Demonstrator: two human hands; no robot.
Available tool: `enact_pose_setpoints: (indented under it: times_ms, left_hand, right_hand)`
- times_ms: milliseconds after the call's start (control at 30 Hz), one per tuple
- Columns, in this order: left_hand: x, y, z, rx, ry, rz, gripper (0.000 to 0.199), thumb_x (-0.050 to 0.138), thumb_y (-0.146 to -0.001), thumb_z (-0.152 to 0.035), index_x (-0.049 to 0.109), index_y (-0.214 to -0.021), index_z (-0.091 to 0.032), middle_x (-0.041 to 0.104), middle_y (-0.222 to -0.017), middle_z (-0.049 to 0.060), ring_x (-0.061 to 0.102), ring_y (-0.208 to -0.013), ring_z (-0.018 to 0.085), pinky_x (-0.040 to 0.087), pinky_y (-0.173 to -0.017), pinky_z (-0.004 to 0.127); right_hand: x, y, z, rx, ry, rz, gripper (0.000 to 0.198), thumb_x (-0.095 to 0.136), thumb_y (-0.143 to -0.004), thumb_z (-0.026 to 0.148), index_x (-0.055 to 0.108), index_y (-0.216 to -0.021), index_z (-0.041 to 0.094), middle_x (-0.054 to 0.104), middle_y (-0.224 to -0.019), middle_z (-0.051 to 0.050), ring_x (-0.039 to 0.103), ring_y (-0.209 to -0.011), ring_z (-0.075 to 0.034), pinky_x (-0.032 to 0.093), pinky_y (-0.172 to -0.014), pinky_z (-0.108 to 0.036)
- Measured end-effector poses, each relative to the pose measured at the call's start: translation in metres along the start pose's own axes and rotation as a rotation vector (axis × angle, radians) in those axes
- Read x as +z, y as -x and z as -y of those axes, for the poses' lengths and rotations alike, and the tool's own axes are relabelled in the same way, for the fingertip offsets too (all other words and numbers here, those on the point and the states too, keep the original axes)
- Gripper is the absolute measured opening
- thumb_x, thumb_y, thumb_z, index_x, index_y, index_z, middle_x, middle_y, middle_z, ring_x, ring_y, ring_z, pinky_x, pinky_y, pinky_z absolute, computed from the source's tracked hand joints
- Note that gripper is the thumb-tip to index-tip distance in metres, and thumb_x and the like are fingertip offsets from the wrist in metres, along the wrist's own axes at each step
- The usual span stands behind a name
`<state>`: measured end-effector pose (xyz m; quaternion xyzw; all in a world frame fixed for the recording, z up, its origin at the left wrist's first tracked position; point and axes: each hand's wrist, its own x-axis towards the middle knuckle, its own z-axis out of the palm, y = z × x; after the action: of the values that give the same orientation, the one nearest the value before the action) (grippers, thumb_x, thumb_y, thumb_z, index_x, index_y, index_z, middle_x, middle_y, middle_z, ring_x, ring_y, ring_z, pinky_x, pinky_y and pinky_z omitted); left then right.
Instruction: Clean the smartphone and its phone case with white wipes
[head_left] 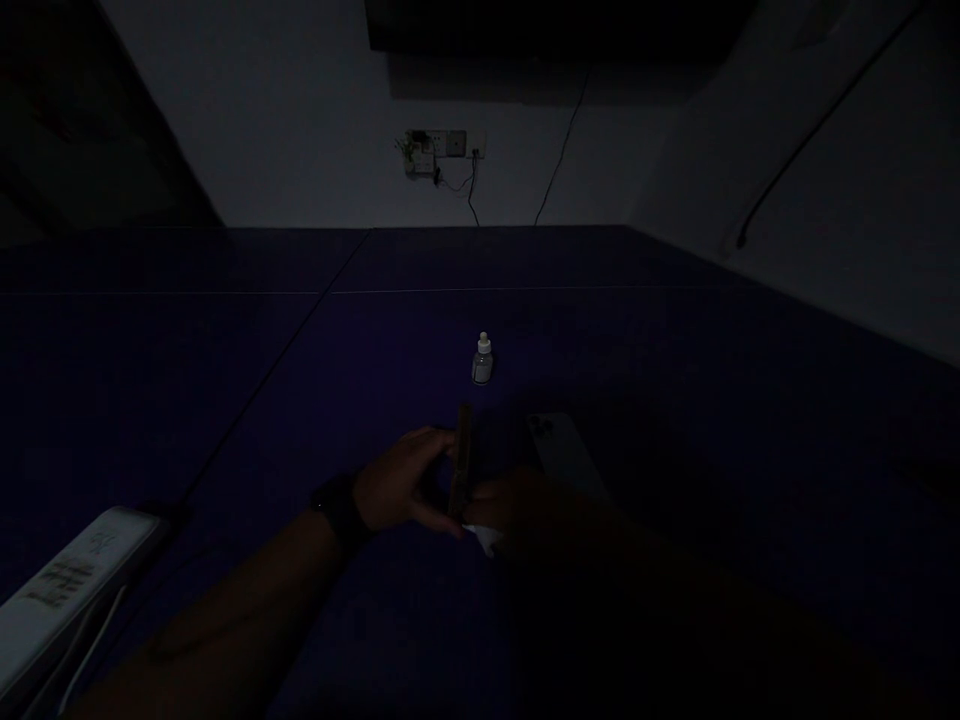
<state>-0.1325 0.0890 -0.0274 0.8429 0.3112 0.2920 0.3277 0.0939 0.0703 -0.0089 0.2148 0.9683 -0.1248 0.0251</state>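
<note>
In dim light, a thin brown slab-like object (462, 460) stands nearly edge-on to me; its exact kind I cannot make out. My left hand (409, 480), with a dark watch on its wrist, is closed on the slab's left side. On the other side my right hand (506, 500) is closed on a crumpled white cloth or tissue (486, 538), close against the slab's lower part. Shadow hides most of the right hand and forearm. Just beyond the slab, a small clear dropper bottle (482, 366) with a white cap stands upright. A phone (566, 455) lies back-up, right of the slab.
At the lower left sits a white power strip (71, 590) with cables beside it. The dark purple surface (360, 350) runs back to a wall with sockets (446, 145), a small plant (408, 152) and hanging cords. Above them is a dark screen (562, 30).
</note>
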Motion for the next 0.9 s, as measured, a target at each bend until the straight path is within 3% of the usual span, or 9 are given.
enact_pose_setpoints:
  times_ms: [233, 333, 500, 733, 900]
  left_hand:
    - [0.0004, 0.0005, 0.0019, -0.014, 0.003, 0.010, 0.078, 0.081, -0.060, -0.072, 0.057, -0.116, -0.024, 0.063, -0.112, 0.006, 0.059, -0.102, 0.028, 0.045, -0.095, 0.045]
    - [0.0005, 0.0010, 0.0017, -0.012, 0.003, 0.013, 0.076, 0.080, -0.063, -0.071, 0.056, -0.116, -0.023, 0.063, -0.112, 0.006, 0.059, -0.101, 0.028, 0.045, -0.095, 0.045]
    - [0.0006, 0.0011, -0.0005, -0.001, -0.010, 0.001, 0.077, 0.080, -0.063, -0.071, 0.055, -0.119, -0.023, 0.062, -0.111, 0.006, 0.058, -0.103, 0.029, 0.044, -0.095, 0.044]
    - [0.0012, 0.0025, 0.0016, -0.029, 0.012, 0.003, 0.078, 0.080, -0.061, -0.073, 0.056, -0.116, -0.024, 0.062, -0.109, 0.005, 0.057, -0.099, 0.028, 0.044, -0.093, 0.042]
    - [0.0002, 0.0013, 0.0009, -0.019, -0.002, 0.013, 0.077, 0.081, -0.061, -0.071, 0.056, -0.116, -0.023, 0.061, -0.109, 0.006, 0.056, -0.101, 0.028, 0.043, -0.093, 0.042]
  right_hand:
    - [-0.0024, -0.0044, 0.0000, 0.202, 0.018, -0.031, 0.038, 0.059, -0.085, 0.012, 0.066, -0.121, 0.022, 0.071, -0.101, -0.007, 0.065, -0.077, -0.017, 0.041, -0.060, -0.025]
    - [-0.0002, -0.0027, 0.0006, 0.170, 0.028, -0.024, 0.034, 0.061, -0.085, 0.014, 0.067, -0.118, 0.019, 0.071, -0.095, -0.007, 0.064, -0.073, -0.017, 0.039, -0.057, -0.026]
    - [0.0056, 0.0016, -0.0003, -0.005, -0.019, -0.044, 0.032, 0.059, -0.085, 0.014, 0.068, -0.116, 0.019, 0.071, -0.092, -0.006, 0.062, -0.071, -0.016, 0.040, -0.057, -0.025]
    - [0.0034, -0.0018, -0.0036, 0.156, 0.018, -0.082, 0.035, 0.060, -0.083, 0.014, 0.066, -0.118, 0.019, 0.070, -0.096, -0.007, 0.061, -0.072, -0.016, 0.040, -0.058, -0.025]
    - [0.0063, 0.0005, -0.0008, 0.039, -0.017, -0.053, 0.031, 0.060, -0.084, 0.015, 0.067, -0.114, 0.019, 0.070, -0.094, -0.006, 0.062, -0.072, -0.016, 0.041, -0.058, -0.025]
